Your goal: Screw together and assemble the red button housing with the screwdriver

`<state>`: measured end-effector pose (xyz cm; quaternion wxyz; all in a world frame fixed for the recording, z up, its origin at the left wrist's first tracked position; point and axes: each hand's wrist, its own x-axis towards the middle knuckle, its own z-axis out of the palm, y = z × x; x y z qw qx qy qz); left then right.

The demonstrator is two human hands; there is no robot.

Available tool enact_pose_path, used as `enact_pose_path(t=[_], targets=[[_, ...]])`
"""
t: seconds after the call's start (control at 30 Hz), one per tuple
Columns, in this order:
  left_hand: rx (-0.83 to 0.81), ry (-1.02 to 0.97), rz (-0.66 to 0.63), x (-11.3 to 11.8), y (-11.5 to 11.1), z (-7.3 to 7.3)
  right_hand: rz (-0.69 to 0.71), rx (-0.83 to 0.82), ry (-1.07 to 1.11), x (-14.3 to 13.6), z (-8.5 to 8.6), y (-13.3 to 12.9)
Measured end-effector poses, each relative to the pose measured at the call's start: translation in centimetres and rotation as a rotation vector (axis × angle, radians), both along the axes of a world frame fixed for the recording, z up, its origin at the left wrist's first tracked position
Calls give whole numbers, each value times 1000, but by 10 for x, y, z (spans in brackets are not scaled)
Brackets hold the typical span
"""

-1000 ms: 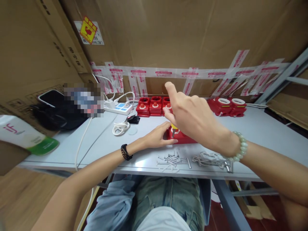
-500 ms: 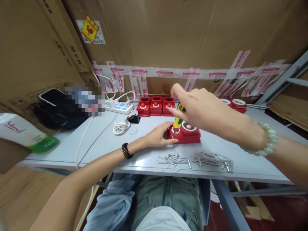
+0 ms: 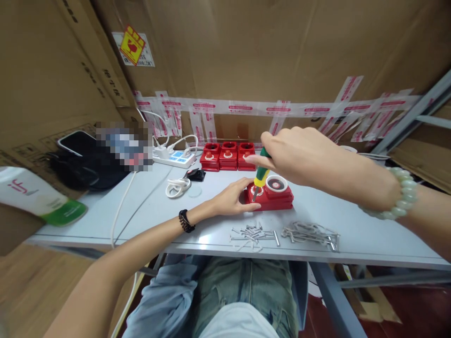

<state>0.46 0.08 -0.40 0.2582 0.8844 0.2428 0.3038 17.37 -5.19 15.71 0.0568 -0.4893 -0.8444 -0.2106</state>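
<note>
On table (image 3: 352,225) — right hand (image 3: 299,155) grips screwdriver (image 3: 261,174) (upright) over red unit (image 3: 271,197).

The right hand (image 3: 299,155) now closes fully around the screwdriver (image 3: 261,174), index finger curled in, forearm swung clear of the red unit (image 3: 273,197) beneath its grip.

Red letters "iF" stand on the white-and-green pouch (image 3: 35,197). The yellow sticker (image 3: 132,44) on the cardboard and the printed tape (image 3: 246,107) are too small to read.
</note>
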Motion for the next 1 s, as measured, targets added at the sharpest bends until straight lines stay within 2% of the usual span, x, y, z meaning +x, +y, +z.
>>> enact_pose_path(t=[0.07,0.17,0.23,0.43,0.63,0.7,0.83,0.9,1.0], targets=[[7,-4,2,0,0,-1,32,-66,-9,-1,3,-1],[23,-4,17,-1,2,-4,194,-256,-2,-4,8,-6],[25,8,34,-1,3,-5,261,-299,6,-6,9,-8],[6,-14,14,0,0,0,78,-86,36,-8,-1,4],[8,-6,24,-1,1,0,184,-288,115,-6,6,-1],[12,-2,34,-1,1,0,132,-274,112,-5,5,-3],[10,9,43,-1,-1,2,-13,-104,98,-2,-4,1],[2,18,47,-1,-1,2,-9,-89,114,-2,-4,3],[12,7,41,-1,0,0,94,-186,150,-5,2,0]])
